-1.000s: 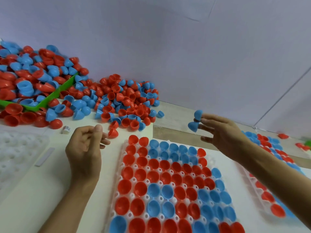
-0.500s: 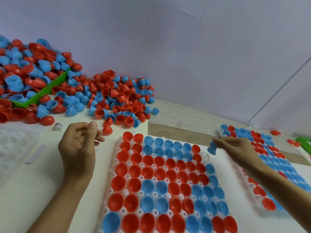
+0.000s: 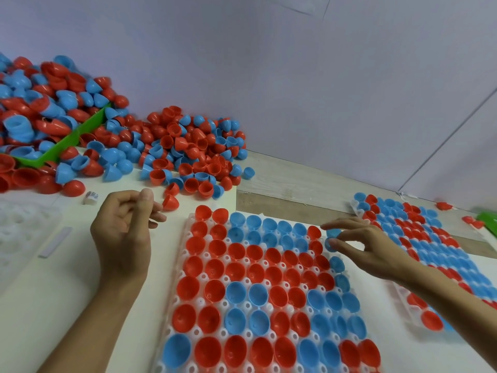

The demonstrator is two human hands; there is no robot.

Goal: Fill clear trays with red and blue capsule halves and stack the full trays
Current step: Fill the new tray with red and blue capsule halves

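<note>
A clear tray [image 3: 185, 267] packed with red and blue capsule halves lies in front of me. At its far right corner my right hand [image 3: 368, 244] pinches two blue capsule halves [image 3: 333, 238] just above the tray's edge. My left hand [image 3: 123, 232] hovers left of the tray, fingers loosely curled and holding nothing that I can see. A single red half [image 3: 170, 202] lies just beyond its fingertips. A second filled tray [image 3: 419, 238] sits to the right, partly behind my right arm.
A big pile of loose red and blue halves [image 3: 172, 146] spreads along the wall, spilling from a green bin [image 3: 64, 142] at the far left. An empty clear tray [image 3: 18, 230] lies at the left edge. A small white piece [image 3: 91, 197] sits near the pile.
My right hand came down from the air to the tray's far right corner with the blue halves. The left hand stayed where it was.
</note>
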